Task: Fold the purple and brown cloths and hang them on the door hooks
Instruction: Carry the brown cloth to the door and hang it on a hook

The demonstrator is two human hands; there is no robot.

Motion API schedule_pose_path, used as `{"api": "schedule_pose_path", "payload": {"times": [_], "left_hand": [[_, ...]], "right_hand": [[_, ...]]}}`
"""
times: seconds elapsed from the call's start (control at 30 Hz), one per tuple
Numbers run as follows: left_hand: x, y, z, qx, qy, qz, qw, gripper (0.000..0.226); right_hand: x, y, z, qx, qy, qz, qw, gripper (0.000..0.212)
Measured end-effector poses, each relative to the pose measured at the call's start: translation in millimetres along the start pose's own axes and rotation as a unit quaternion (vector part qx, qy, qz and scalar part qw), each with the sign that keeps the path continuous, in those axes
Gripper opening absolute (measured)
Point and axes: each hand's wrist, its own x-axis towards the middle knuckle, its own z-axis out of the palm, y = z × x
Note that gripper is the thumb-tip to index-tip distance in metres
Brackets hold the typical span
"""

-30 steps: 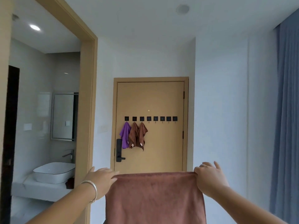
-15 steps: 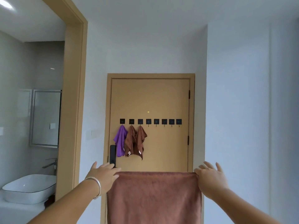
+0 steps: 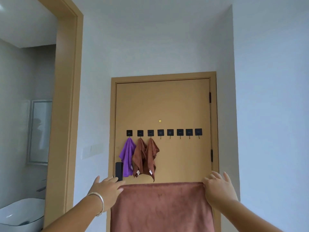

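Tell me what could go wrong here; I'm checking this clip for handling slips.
The brown cloth is held spread only by its top corners, in the left hand and right hand, so a corner might slip free. It is wide against the small free hooks, so hung unfolded it may slide off or crowd the hung cloths.

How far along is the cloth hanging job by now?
Three cloths hang on the first three door hooks: a purple cloth and two brown cloths. The left hand and right hand hold up a larger brown cloth by its top corners, unhung. Five hooks stay free.
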Motion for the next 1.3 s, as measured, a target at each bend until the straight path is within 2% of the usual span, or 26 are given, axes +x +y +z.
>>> {"api": "schedule_pose_path", "payload": {"times": [0.17,0.67,1.07,1.3], "left_hand": [[79.5,5.7,2.0,-0.044,0.009,-0.022,0.999,0.046],[255.6,15.0,48.7,-0.027,0.015,0.004,1.000,0.047],[459.7,-14.8,112.0,-0.093,0.049,0.036,0.994,0.046],[557.7,-40.9,123.6,-0.112,0.073,0.062,0.989,0.046]], "right_hand": [[76.8,12.2,33.3,0.015,0.030,-0.002,0.999,0.041],[229.7,24.1,121.0,0.000,0.060,0.010,0.998,0.040],[388.1,1.6,196.0,-0.036,0.063,0.043,0.996,0.033],[482.5,-25.8,223.5,-0.037,0.107,0.054,0.992,0.035]]}}
